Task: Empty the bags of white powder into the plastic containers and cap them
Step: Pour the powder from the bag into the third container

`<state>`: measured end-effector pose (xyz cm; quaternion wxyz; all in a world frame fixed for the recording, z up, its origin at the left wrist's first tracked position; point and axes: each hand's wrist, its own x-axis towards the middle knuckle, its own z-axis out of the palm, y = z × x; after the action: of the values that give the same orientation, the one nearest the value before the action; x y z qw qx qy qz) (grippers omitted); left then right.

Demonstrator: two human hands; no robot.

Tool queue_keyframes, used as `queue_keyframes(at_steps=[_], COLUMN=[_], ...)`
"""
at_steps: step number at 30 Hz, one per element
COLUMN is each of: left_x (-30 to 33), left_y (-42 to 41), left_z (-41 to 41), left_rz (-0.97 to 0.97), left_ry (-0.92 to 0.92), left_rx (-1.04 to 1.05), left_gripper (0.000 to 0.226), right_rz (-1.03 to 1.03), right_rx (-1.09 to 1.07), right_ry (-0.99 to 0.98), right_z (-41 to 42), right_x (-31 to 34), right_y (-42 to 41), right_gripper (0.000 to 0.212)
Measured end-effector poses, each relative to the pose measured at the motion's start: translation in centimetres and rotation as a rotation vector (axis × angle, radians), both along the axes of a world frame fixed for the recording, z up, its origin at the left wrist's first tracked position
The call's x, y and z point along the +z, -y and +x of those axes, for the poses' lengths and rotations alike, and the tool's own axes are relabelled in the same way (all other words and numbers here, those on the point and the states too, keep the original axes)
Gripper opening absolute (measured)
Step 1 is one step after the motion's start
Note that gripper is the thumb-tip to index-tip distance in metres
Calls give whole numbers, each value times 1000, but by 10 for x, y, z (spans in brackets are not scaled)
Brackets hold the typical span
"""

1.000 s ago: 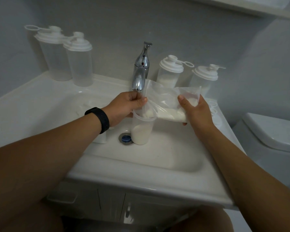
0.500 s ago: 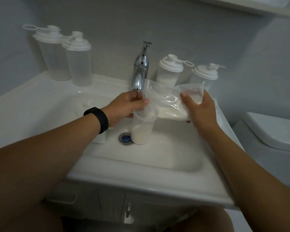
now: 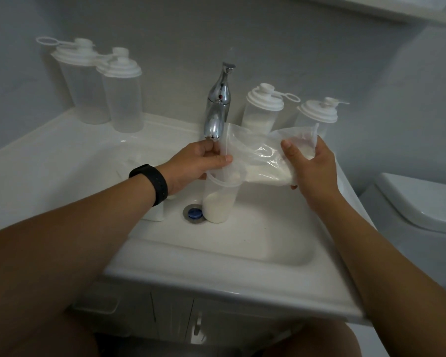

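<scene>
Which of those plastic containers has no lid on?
The container standing in the sink basin, beside the drain, under the bag. It is open-topped and part full of powder; the four along the back are capped.

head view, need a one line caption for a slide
Left hand and right hand tip a clear plastic bag of white powder into an uncapped translucent container in a white sink.

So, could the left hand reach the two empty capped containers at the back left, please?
Probably yes: nothing stands between the left hand and the empty containers, but its grip pinches the bag over the open container, so it must let go first.
</scene>
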<state>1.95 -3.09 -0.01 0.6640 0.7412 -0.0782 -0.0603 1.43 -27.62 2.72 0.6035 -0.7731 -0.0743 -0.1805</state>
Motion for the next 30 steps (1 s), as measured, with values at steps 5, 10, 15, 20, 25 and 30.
queue_keyframes(at_steps=[5, 10, 15, 20, 25, 30], left_x=[-2, -3, -11, -16, -11, -10], left_y=[-2, -6, -9, -9, -9, -11], left_z=[0, 0, -3, -1, -2, -4], left_rz=[16, 88, 403, 419, 459, 467], left_ry=[10, 20, 60, 93, 138, 136], left_rx=[-29, -144, -271, -209, -255, -259], left_gripper=[35, 88, 112, 82, 73, 74], right_rz=[0, -2, 2, -5, -27, -15], right_rx=[0, -3, -9, -19, -7, 4], right_ry=[7, 7, 5, 5, 0, -6], right_z=[-1, 1, 4, 4, 2, 2], right_x=[0, 0, -2, -1, 1, 0], right_y=[1, 4, 6, 6, 6, 6], right_gripper=[16, 23, 33, 32, 17, 22])
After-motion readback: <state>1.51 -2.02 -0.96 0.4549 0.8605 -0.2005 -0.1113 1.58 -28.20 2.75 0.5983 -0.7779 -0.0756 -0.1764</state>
